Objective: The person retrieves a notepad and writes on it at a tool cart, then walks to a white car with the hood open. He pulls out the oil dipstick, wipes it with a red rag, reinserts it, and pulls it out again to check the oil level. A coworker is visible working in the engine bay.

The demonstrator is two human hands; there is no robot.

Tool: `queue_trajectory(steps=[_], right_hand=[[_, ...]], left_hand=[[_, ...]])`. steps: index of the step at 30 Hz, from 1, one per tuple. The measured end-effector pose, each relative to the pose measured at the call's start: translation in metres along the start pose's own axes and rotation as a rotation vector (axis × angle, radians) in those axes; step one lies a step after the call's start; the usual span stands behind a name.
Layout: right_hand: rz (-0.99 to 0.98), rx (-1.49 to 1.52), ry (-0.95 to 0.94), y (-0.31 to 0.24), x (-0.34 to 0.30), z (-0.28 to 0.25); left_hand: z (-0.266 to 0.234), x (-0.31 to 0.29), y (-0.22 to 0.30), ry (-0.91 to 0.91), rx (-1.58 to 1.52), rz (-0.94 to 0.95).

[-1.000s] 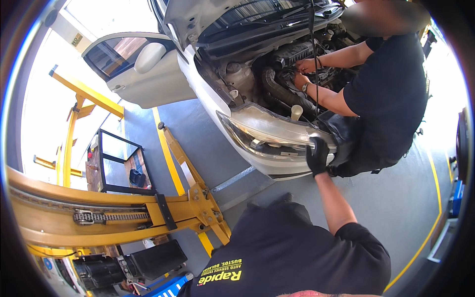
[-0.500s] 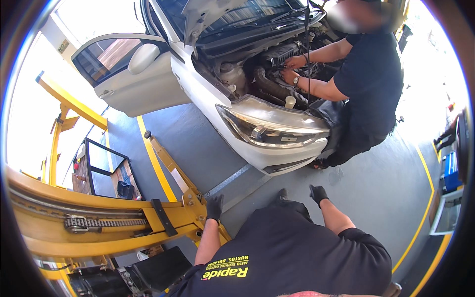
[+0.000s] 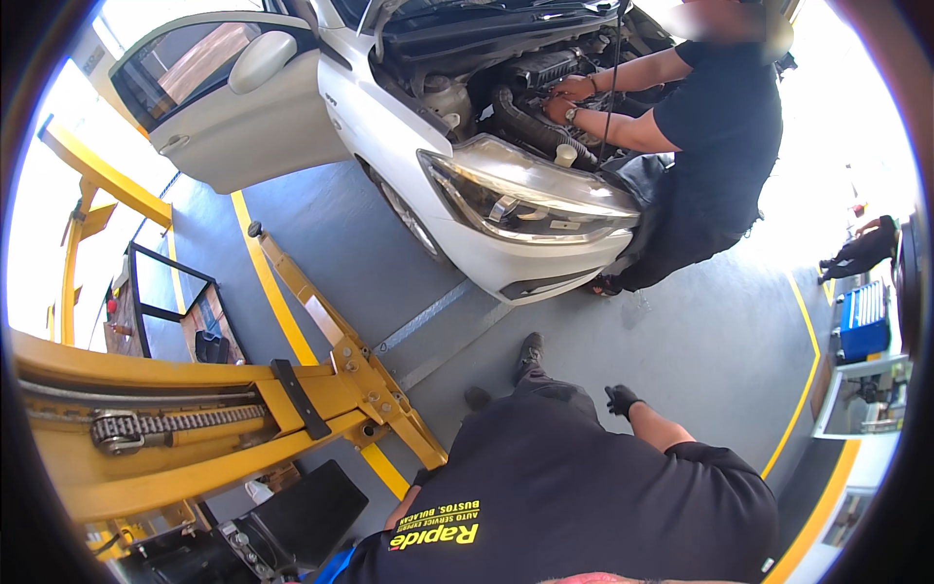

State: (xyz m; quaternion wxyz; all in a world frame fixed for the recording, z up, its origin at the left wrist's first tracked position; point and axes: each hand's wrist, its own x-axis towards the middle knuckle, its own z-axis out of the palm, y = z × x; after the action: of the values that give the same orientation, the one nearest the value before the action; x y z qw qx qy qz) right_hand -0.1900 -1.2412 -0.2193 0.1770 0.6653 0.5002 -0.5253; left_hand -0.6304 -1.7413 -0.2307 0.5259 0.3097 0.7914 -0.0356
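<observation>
Nearest the camera, the person's black shirt (image 3: 574,496) is filling the lower frame. The right hand (image 3: 620,398), in a black glove, is hanging low beside the hip on a bare forearm, fingers curling loosely inward and holding nothing. The left hand is hiding behind the torso, so its fingers cannot be judged. A dark shoe (image 3: 529,352) is stepping onto the grey floor (image 3: 700,341) just ahead. To the left, the yellow lift arm (image 3: 321,384) is stretching along the floor. Farther on, the white car (image 3: 506,209) is standing with its bonnet up and its door (image 3: 209,107) open. A co-worker in black (image 3: 715,156) is leaning into the engine bay (image 3: 525,83), both hands on the engine.
</observation>
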Motion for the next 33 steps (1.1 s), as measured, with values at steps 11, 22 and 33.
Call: queue_trajectory(steps=[11, 22, 33], right_hand=[[-0.440, 0.147, 0.009, -0.182, -0.010, 0.019], [0.003, 0.554, -0.032, -0.081, 0.052, 0.006], [-0.592, 0.542, 0.270, -0.246, 0.072, -0.033]], left_hand=[[-0.157, 0.067, 0.027, 0.542, -0.836, 0.032], [-0.154, 0.056, 0.031, 0.229, 0.218, 0.066], [-0.348, 0.155, 0.135, 0.529, -0.473, -0.004]])
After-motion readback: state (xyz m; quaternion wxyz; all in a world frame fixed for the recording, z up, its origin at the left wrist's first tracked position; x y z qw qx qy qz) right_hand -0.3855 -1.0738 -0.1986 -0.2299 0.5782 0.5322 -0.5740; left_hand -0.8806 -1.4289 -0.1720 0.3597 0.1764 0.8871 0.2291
